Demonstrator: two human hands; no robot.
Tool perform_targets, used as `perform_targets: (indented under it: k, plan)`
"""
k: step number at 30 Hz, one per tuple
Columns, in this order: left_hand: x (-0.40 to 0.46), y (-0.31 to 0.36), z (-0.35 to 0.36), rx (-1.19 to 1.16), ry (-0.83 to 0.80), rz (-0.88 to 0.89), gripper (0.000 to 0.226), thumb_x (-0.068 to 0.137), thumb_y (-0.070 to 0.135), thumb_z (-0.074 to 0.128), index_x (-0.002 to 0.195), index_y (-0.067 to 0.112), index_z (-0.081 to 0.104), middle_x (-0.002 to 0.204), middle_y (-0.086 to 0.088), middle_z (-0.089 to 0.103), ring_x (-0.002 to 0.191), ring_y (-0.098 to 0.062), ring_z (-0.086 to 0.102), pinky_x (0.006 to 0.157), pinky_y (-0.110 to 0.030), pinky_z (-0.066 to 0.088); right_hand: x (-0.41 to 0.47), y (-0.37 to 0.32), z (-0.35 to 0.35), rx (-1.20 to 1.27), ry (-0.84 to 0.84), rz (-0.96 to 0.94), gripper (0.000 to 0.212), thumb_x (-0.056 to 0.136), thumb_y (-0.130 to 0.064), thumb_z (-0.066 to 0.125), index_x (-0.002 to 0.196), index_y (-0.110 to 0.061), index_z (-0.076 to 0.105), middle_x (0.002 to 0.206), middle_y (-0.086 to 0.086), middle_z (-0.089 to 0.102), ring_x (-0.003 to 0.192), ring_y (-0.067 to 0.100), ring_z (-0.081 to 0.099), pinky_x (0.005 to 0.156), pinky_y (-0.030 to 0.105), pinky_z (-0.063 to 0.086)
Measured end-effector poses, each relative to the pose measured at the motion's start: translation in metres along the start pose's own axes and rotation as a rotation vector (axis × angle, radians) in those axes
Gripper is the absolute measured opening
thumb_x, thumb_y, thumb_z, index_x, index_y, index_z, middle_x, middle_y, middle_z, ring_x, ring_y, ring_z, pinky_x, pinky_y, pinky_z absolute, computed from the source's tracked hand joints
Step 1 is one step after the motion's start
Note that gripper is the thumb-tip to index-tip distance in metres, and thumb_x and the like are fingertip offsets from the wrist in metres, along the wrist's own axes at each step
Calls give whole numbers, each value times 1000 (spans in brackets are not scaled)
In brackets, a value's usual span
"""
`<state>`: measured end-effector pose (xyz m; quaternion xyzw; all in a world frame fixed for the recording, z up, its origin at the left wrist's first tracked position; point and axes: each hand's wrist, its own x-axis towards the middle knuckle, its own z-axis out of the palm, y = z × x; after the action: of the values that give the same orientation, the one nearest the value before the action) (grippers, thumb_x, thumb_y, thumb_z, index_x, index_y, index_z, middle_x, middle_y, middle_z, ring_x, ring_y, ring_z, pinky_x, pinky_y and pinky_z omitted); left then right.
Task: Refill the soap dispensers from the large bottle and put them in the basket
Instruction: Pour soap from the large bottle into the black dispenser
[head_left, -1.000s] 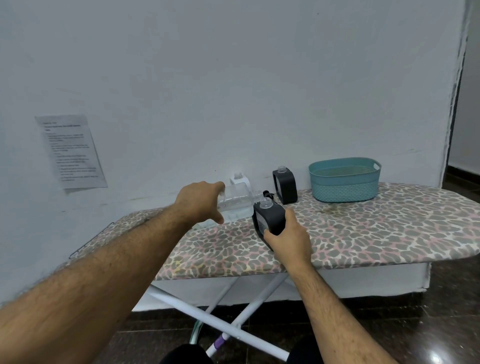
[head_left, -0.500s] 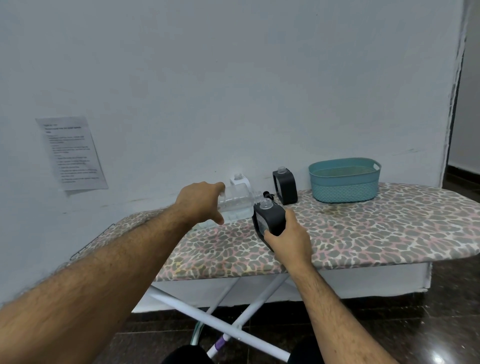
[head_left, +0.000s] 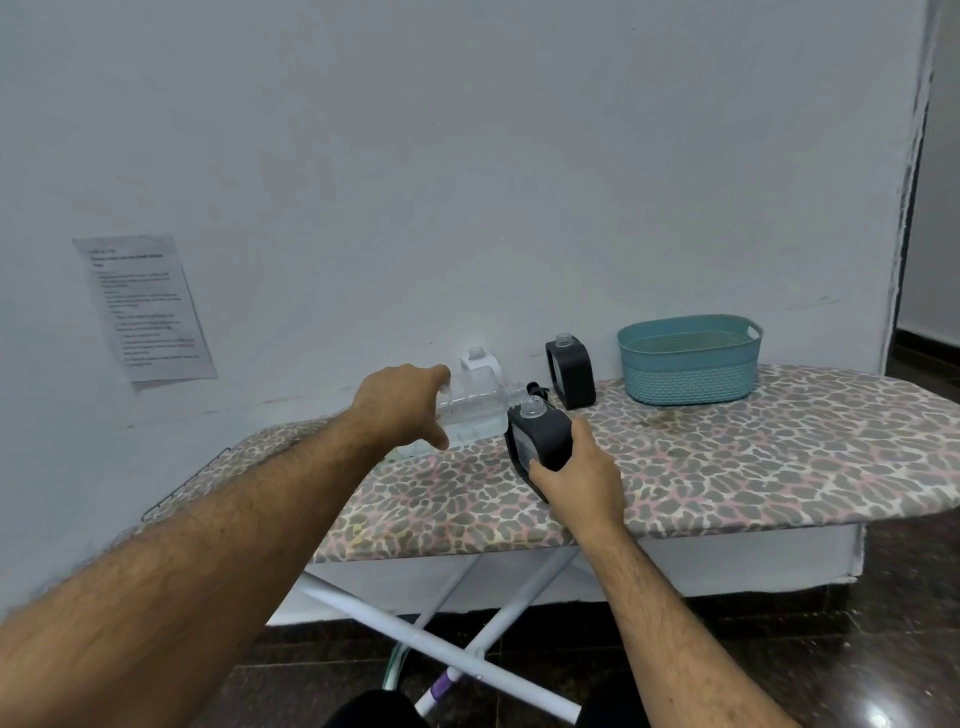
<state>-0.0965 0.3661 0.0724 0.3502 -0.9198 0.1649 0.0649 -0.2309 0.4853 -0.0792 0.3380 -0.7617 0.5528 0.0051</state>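
Left hand (head_left: 402, 402) gripping large clear plastic bottle (head_left: 475, 410), tipped sideways, neck touching open mouth of black rounded soap dispenser (head_left: 537, 439). Right hand (head_left: 574, 480) closed around this dispenser from below, just right of left hand. Beyond right hand: second black dispenser (head_left: 570, 371), upright on leopard-print ironing board (head_left: 727, 467). White dispenser (head_left: 480, 361) behind bottle. Teal woven plastic basket (head_left: 688, 364) well apart, far right.

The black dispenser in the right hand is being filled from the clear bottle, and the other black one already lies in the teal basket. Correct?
Not quite. The head view shows the other black dispenser standing on the ironing board, left of the empty basket.
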Motion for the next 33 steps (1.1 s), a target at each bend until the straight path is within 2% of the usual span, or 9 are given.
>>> perform_targets:
  k: [6, 10, 17, 24, 28, 33]
  plan:
    - [1, -1, 1, -1, 4, 2, 75, 70, 47, 84, 132, 26, 48, 110, 3, 69, 91, -18, 61, 71, -30, 49, 1, 0, 0, -10, -1, -4, 49, 82, -33, 73, 123, -26, 47, 98, -7, 65, 82, 15, 61, 65, 29, 50]
    - [1, 0, 0, -4, 2, -1, 75, 71, 46, 84, 133, 26, 47, 110, 3, 69, 85, -15, 56, 67, -28, 44, 0, 0, -1, -5, -1, -8, 50, 82, -34, 73, 124, -26, 46, 99, -8, 65, 84, 15, 61, 67, 30, 52]
    - [0, 0, 0, -2, -4, -7, 75, 71, 46, 84, 133, 26, 47, 110, 2, 69, 84, -15, 56, 64, -27, 45, 1, 0, 0, -12, 4, -7, 49, 81, -33, 73, 122, -26, 46, 96, -7, 65, 81, 16, 61, 64, 29, 51]
    - [0, -1, 1, -1, 2, 1, 75, 71, 47, 84, 133, 25, 47, 111, 3, 69, 91, -17, 60, 65, -28, 44, 0, 0, -1, -10, -1, 1, 50, 82, -33, 72, 124, -26, 46, 97, -7, 66, 81, 14, 60, 64, 28, 49]
    - [0, -2, 6, -27, 9, 1, 75, 69, 48, 84, 131, 25, 47, 108, 4, 69, 89, -16, 60, 66, -28, 46, -1, -1, -2, -1, -4, 0, 51, 82, -33, 73, 125, -26, 46, 98, -6, 66, 81, 14, 60, 64, 28, 50]
    - [-3, -7, 22, -104, 25, -10, 77, 64, 54, 85, 126, 28, 48, 102, 5, 69, 83, -16, 63, 66, -34, 57, -2, -2, -3, 23, 2, -9, 52, 82, -33, 73, 127, -25, 47, 97, -7, 64, 81, 14, 59, 68, 30, 53]
